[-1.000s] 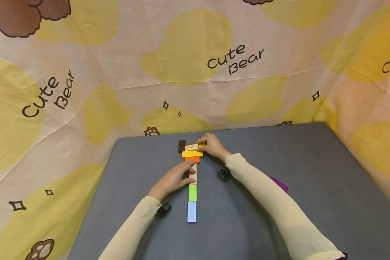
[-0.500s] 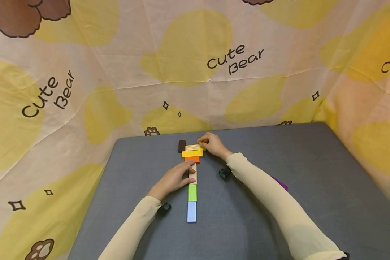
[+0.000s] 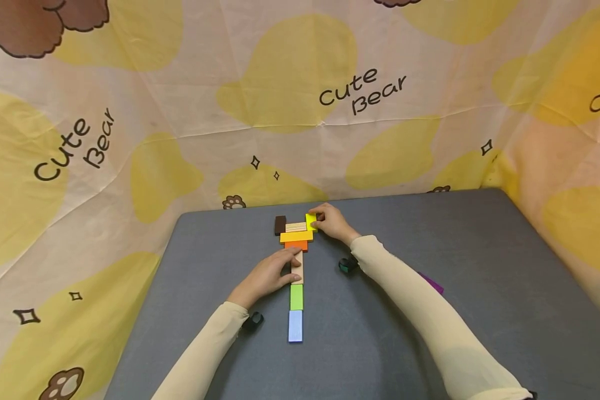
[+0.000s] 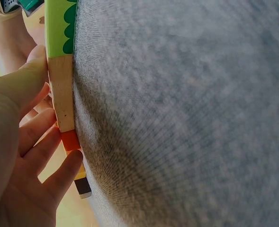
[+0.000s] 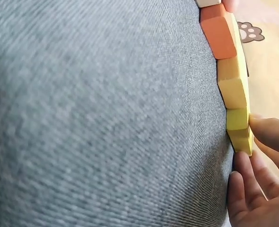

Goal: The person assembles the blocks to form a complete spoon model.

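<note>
A row of flat toy blocks lies on the grey table. My left hand rests on the plain wooden block, its thumb touching the edge in the left wrist view and its other fingers fairly straight. At the row's far end my right hand has its thumb and fingers on the yellow block, also seen in the right wrist view as a small yellow block. Left of it lie a striped block and a dark brown block.
An amber block and an orange block lie between the hands. Nearer are a green block and a light blue block. A purple block sits partly behind the right forearm. A printed cloth hangs behind the table.
My right hand has moved slightly to the right and uncovered the striped block and more of the yellow block. The left hand stays where it was.
</note>
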The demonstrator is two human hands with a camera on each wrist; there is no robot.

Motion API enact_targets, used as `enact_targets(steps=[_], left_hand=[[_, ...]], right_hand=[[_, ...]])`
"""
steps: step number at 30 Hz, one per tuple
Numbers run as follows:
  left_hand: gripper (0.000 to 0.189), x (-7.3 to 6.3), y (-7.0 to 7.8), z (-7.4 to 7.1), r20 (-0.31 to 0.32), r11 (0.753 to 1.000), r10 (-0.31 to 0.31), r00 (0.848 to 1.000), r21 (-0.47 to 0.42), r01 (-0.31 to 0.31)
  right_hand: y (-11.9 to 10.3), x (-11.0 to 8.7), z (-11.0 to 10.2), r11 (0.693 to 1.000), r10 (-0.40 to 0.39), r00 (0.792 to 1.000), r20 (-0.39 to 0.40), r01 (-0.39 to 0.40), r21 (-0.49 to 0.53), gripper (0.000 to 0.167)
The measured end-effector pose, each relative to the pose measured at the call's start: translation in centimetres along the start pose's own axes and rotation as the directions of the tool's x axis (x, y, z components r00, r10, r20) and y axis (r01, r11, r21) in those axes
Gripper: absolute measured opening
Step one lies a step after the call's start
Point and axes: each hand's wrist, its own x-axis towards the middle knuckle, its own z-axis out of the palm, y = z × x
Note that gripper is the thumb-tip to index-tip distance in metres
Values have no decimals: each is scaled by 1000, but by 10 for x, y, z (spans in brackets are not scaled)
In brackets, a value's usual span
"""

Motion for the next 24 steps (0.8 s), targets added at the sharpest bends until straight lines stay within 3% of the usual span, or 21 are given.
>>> enact_targets(steps=[24], left_hand=[[52,0,-1,3,-3,1000,-2,1000,7,2]], right_hand=[[1,-3,6,1000,7,1000,-23,-7,25,36]])
